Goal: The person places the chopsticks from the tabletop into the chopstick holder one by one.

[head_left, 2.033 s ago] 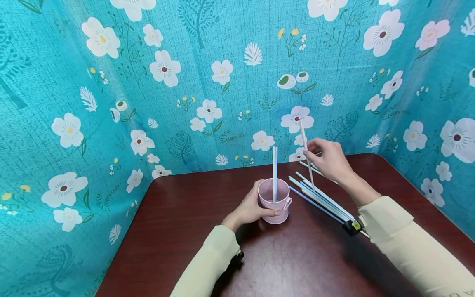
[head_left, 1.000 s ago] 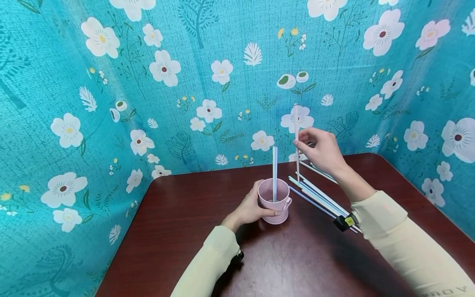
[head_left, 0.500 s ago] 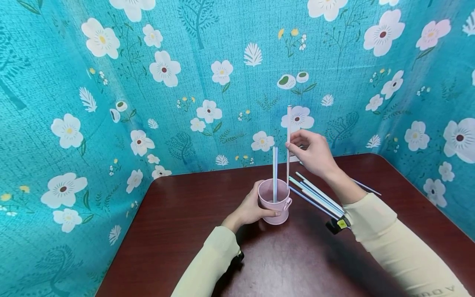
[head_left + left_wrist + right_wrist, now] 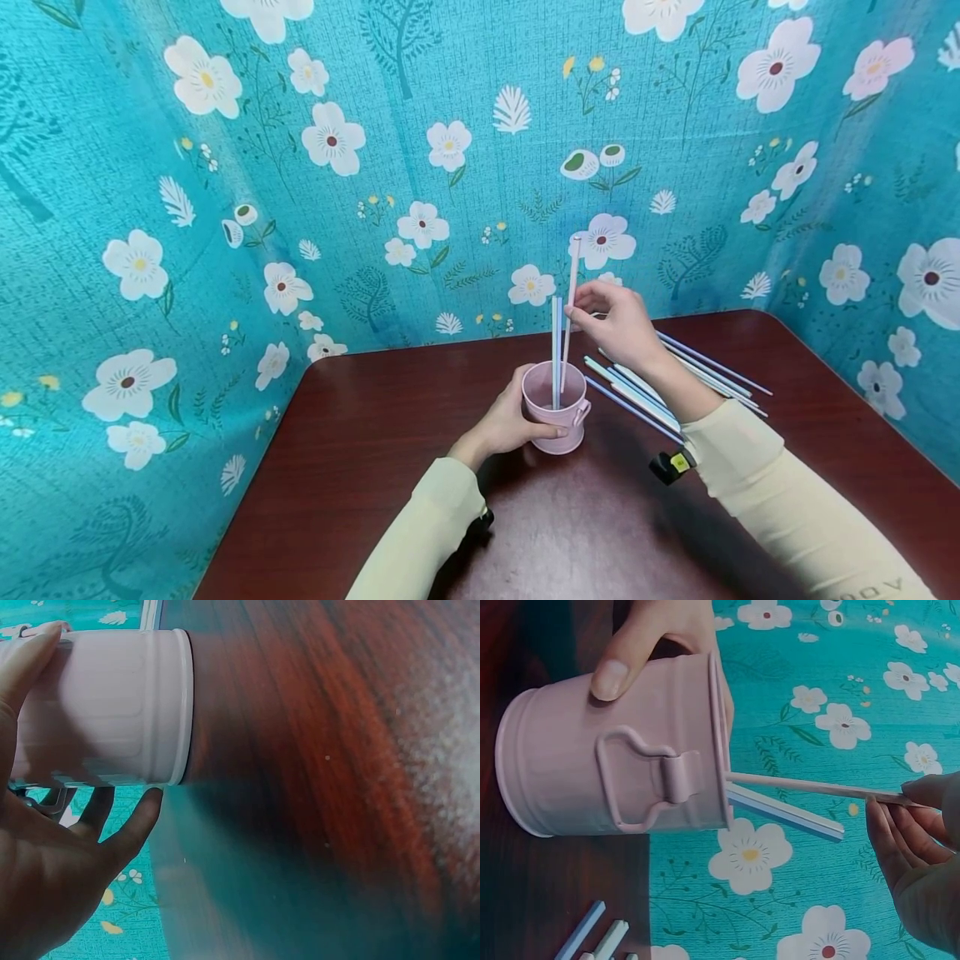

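A small pink metal bucket (image 4: 553,425) with a wire side handle (image 4: 622,780) stands upright on the dark wooden table. My left hand (image 4: 502,417) grips it from the left, thumb across the front and fingers round the far side. Two thin sticks (image 4: 556,350), one pale and one blue, lean together inside it. Above the bucket my right hand (image 4: 611,321) pinches a pale pink stick (image 4: 573,275) between thumb and fingers. That stick is nearly upright, its lower end inside the bucket's mouth; the bottom tip is hidden in the right wrist view.
Right of the bucket lies a loose pile of blue, green and white sticks (image 4: 633,396), partly behind the right forearm. More sticks (image 4: 720,367) lie farther right. A blue flowered cloth (image 4: 420,167) hangs behind and beside the table (image 4: 360,483).
My right hand has carried the pink stick leftward from over the pile to the bucket, then lowered its end into the mouth. The left hand and bucket have stayed put.
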A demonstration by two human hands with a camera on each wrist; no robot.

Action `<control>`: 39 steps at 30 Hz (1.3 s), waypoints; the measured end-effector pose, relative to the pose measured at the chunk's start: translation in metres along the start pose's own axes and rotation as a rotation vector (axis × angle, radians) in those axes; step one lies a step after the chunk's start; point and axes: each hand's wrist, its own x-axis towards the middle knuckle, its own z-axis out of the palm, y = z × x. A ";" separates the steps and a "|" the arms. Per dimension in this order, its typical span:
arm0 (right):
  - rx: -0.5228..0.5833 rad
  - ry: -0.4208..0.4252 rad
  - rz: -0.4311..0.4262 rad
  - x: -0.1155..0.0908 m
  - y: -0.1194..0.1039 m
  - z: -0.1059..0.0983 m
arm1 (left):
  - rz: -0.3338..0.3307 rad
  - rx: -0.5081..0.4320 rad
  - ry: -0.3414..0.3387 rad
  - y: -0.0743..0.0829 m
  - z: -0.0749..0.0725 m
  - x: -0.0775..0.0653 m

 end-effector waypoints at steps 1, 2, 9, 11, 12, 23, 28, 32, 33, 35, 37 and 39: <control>0.004 -0.004 0.004 0.000 0.000 0.000 | 0.001 0.001 0.002 0.000 0.000 0.000; 0.011 -0.010 0.008 0.000 0.001 0.000 | 0.002 0.003 0.003 0.001 0.000 0.000; 0.074 -0.047 0.049 -0.001 0.002 0.001 | 0.003 0.009 0.001 0.000 0.000 0.001; 0.088 -0.054 0.056 -0.002 0.005 0.002 | 0.004 0.011 0.002 0.000 0.000 0.001; 0.087 -0.056 0.059 -0.002 0.006 0.003 | 0.005 0.011 0.002 -0.001 0.000 0.001; 0.053 -0.076 0.090 -0.005 0.022 0.007 | 0.018 0.004 0.006 -0.001 0.001 0.001; 0.037 -0.079 0.103 -0.006 0.024 0.009 | 0.020 0.003 0.005 -0.002 0.001 0.002; 0.036 -0.077 0.112 -0.007 0.027 0.012 | 0.029 0.011 0.004 -0.001 0.001 0.001; 0.043 -0.077 0.114 -0.007 0.028 0.013 | 0.031 0.012 0.005 -0.001 0.001 0.001; 0.056 -0.082 0.120 -0.008 0.029 0.014 | 0.033 0.013 0.006 -0.001 0.002 0.001; 0.067 -0.090 0.126 -0.008 0.030 0.015 | 0.029 0.015 0.006 -0.001 0.001 0.001; 0.066 -0.098 0.133 -0.009 0.031 0.015 | 0.027 0.018 0.006 -0.001 0.001 0.002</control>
